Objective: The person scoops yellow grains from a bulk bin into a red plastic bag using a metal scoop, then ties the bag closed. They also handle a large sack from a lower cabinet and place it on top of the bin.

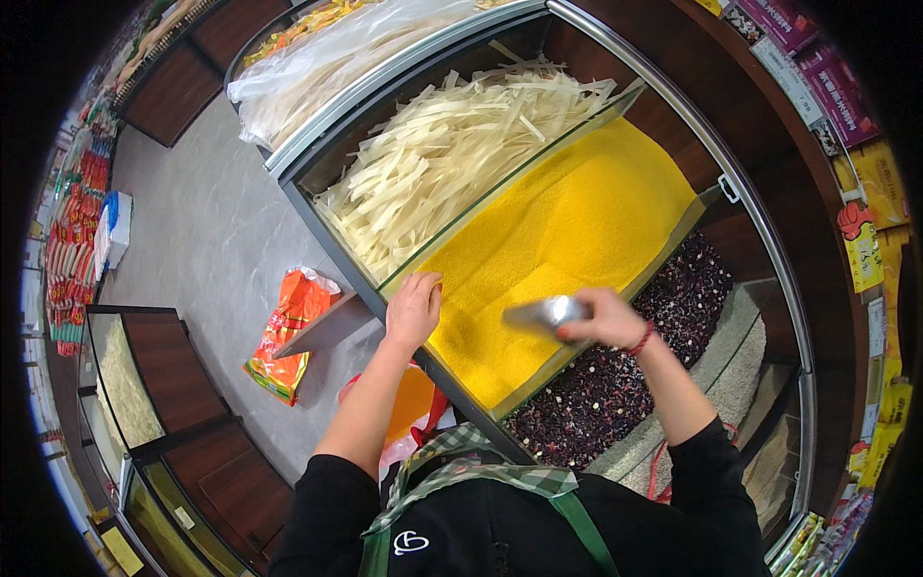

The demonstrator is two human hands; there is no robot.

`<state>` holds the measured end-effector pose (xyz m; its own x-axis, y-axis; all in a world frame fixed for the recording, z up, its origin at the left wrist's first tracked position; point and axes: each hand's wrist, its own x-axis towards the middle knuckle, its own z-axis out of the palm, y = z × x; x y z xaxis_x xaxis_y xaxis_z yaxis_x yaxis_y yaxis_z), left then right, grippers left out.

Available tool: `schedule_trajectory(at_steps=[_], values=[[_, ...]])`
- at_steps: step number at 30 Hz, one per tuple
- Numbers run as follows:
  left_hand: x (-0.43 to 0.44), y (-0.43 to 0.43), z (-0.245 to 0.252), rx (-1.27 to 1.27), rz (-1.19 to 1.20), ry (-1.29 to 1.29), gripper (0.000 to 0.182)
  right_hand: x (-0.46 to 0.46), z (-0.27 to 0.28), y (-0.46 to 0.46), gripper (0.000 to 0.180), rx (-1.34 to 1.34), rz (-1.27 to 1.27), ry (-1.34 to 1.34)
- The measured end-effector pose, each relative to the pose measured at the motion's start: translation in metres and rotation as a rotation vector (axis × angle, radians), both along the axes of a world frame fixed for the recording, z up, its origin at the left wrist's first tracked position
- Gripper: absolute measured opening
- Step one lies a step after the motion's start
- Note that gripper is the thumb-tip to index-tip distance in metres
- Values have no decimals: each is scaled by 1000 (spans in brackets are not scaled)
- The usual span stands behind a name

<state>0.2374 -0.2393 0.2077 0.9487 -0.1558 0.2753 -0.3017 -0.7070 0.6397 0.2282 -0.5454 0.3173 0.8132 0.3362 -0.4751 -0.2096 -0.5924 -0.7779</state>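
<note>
Yellow millet-like grain (533,216) fills the middle compartment of a display bin, with dips and mounds on its surface. My right hand (606,317) grips a shiny metal scoop (548,312) just above the grain, near the right-hand divider. The scoop is blurred, and I cannot tell whether it holds grain. My left hand (413,310) is at the bin's front edge, by the end of the glass divider (497,191). Its fingertips reach over the grain, and its grip on the edge is not clear.
Broad pale dried noodles (469,159) fill the compartment beyond. Dark mixed rice (620,382) lies on the near side, beside a pale grain (735,346). A metal rail (757,209) borders the bin. An orange plastic package (292,332) is on the grey floor (195,209).
</note>
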Motion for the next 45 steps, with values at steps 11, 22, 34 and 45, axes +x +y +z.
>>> schedule_trajectory(at_steps=[11, 22, 34, 45], values=[[-2, 2, 1, 16, 14, -7, 15, -59, -93, 67, 39, -248, 140, -119], [-1, 1, 2, -24, 14, 4, 15, -18, -18, 15, 25, -238, -447, -458], [-1, 1, 2, -37, 20, -24, 16, -22, -131, 159, 32, -116, -75, -617], [-4, 3, 3, -8, 15, 1, 16, 30, -111, 64, 29, -212, -485, -711]])
